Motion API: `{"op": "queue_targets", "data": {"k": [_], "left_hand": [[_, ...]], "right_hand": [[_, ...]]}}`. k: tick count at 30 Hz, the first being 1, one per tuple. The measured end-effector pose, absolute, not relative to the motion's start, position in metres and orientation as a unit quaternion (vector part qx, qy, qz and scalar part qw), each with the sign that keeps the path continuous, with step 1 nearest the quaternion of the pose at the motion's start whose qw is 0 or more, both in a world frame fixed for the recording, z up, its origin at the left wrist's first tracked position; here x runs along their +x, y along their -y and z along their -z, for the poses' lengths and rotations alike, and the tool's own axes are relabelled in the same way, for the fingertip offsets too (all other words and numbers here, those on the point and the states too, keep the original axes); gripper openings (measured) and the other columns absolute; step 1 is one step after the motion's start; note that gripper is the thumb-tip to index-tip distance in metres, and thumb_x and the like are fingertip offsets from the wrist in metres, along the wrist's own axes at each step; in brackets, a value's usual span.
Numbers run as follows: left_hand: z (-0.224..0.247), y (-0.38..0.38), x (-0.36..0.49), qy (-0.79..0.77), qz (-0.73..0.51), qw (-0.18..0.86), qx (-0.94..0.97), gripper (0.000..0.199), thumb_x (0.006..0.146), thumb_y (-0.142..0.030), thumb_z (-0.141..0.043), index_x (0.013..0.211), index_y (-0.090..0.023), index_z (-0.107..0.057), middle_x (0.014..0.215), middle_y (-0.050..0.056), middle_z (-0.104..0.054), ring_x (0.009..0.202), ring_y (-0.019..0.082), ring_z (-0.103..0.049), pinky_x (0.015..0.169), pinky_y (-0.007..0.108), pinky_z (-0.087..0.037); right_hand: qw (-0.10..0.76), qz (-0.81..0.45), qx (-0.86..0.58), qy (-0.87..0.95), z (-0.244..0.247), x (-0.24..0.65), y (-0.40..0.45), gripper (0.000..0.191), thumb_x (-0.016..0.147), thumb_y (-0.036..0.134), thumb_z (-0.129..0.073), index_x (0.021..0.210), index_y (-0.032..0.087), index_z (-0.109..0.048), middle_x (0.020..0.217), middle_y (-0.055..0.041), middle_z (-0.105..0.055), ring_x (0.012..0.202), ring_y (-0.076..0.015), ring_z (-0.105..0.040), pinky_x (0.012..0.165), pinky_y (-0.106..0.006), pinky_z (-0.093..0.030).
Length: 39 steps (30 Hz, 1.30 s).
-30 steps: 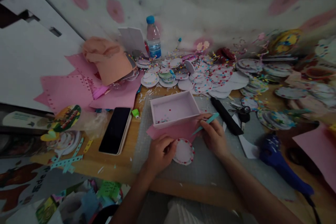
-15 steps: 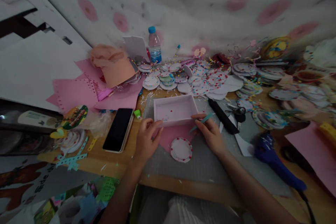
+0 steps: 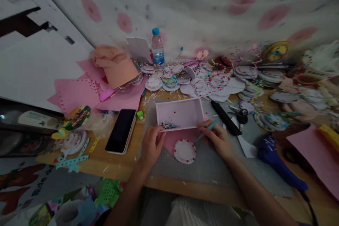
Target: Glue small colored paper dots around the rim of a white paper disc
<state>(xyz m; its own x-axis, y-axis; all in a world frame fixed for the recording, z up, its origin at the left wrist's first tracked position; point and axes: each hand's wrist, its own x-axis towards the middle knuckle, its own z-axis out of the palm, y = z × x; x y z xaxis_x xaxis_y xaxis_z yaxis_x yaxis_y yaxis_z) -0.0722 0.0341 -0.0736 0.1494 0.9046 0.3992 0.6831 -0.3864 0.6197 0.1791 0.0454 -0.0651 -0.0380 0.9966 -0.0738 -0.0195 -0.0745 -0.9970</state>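
A shallow white box (image 3: 182,111) is tilted toward me above the grey mat (image 3: 185,173). Small coloured bits (image 3: 168,125) lie in its near left corner, and one red bit sits near its middle. My left hand (image 3: 153,144) pinches the box's near left corner. At the near right corner, my right hand (image 3: 218,137) grips the box and also holds a thin teal tool (image 3: 206,130) between its fingers. Just below the box, a round white paper disc (image 3: 184,151) with red dots round its edge rests partly on a pink sheet (image 3: 171,139).
A phone (image 3: 121,130) and a green cap (image 3: 140,114) lie left of the mat. Behind stand a water bottle (image 3: 158,47) and piles of decorated discs (image 3: 219,79). To the right are a black-handled tool (image 3: 225,117), keys (image 3: 241,114) and a blue glue gun (image 3: 280,162).
The box has tipped toward me and its near right corner has shifted right with my right hand. Coloured bits now show gathered in the near left corner.
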Motion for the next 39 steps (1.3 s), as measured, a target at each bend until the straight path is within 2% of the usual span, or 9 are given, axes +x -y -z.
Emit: {"op": "queue_targets", "data": {"k": [4,9,15,21,27,30,34,39], "left_hand": [[0.078,-0.034,-0.074,-0.518,-0.382,0.150,0.751,0.006,0.091,-0.021,-0.051,0.095,-0.019,-0.055,0.085,0.003,-0.057,0.080,0.016,-0.055,0.071,0.028,-0.046],[0.082,-0.033,-0.076,-0.508,-0.387,0.134,0.757,0.003,0.088,-0.021,-0.055,0.090,-0.019,-0.056,0.078,0.002,-0.055,0.071,0.015,-0.054,0.066,0.026,-0.044],[0.083,-0.032,-0.076,-0.495,-0.393,0.137,0.763,0.003,0.086,-0.018,-0.056,0.088,-0.019,-0.055,0.083,0.003,-0.058,0.076,0.016,-0.057,0.066,0.027,-0.045],[0.081,-0.032,-0.075,-0.491,-0.392,0.143,0.765,0.003,0.085,-0.016,-0.056,0.084,-0.020,-0.055,0.081,0.003,-0.060,0.076,0.017,-0.059,0.066,0.027,-0.046],[0.083,-0.033,-0.076,-0.492,-0.389,0.148,0.764,0.002,0.086,-0.018,-0.055,0.086,-0.020,-0.055,0.079,0.002,-0.059,0.077,0.017,-0.059,0.067,0.028,-0.047],[0.084,-0.033,-0.076,-0.495,-0.388,0.150,0.763,0.003,0.085,-0.017,-0.055,0.086,-0.020,-0.055,0.081,0.003,-0.058,0.079,0.017,-0.059,0.067,0.028,-0.047],[0.083,-0.033,-0.075,-0.495,-0.389,0.158,0.761,0.003,0.085,-0.017,-0.056,0.085,-0.020,-0.054,0.082,0.003,-0.058,0.077,0.016,-0.058,0.065,0.027,-0.047],[0.082,-0.033,-0.075,-0.492,-0.391,0.156,0.762,0.003,0.085,-0.018,-0.057,0.085,-0.019,-0.055,0.079,0.002,-0.057,0.077,0.016,-0.059,0.066,0.027,-0.046]], "right_hand": [[0.497,-0.518,-0.500,0.484,0.059,0.188,-0.041,0.019,0.082,0.037,-0.062,0.092,0.022,-0.068,0.075,-0.0012,-0.061,0.053,-0.0110,-0.052,0.047,-0.024,-0.043],[0.573,-0.473,-0.484,0.463,0.038,0.194,-0.041,0.015,0.083,0.039,-0.061,0.080,0.025,-0.067,0.072,-0.0005,-0.059,0.056,-0.0126,-0.053,0.051,-0.026,-0.046],[0.543,-0.428,-0.483,0.537,0.019,0.185,-0.041,0.012,0.083,0.032,-0.064,0.091,0.026,-0.069,0.086,-0.0032,-0.064,0.068,-0.0152,-0.058,0.063,-0.029,-0.050],[0.517,-0.352,-0.482,0.613,0.013,0.176,-0.043,0.009,0.082,0.030,-0.064,0.088,0.026,-0.070,0.091,-0.0052,-0.067,0.096,-0.0218,-0.060,0.083,-0.037,-0.050],[0.533,-0.365,-0.528,0.550,0.010,0.170,-0.047,0.021,0.072,0.033,-0.074,0.086,0.023,-0.063,0.086,-0.0038,-0.068,0.082,-0.0199,-0.066,0.072,-0.035,-0.056],[0.505,-0.389,-0.521,0.568,0.008,0.165,-0.051,0.020,0.073,0.036,-0.074,0.082,0.022,-0.063,0.086,-0.0045,-0.069,0.081,-0.0199,-0.067,0.072,-0.035,-0.057],[0.465,-0.358,-0.533,0.610,0.008,0.160,-0.056,0.019,0.073,0.037,-0.073,0.079,0.021,-0.064,0.078,-0.0036,-0.067,0.074,-0.0188,-0.065,0.067,-0.032,-0.054],[0.470,-0.323,-0.539,0.620,0.013,0.157,-0.061,0.017,0.074,0.035,-0.072,0.077,0.021,-0.062,0.075,-0.0027,-0.064,0.070,-0.0182,-0.062,0.063,-0.031,-0.050]]}}
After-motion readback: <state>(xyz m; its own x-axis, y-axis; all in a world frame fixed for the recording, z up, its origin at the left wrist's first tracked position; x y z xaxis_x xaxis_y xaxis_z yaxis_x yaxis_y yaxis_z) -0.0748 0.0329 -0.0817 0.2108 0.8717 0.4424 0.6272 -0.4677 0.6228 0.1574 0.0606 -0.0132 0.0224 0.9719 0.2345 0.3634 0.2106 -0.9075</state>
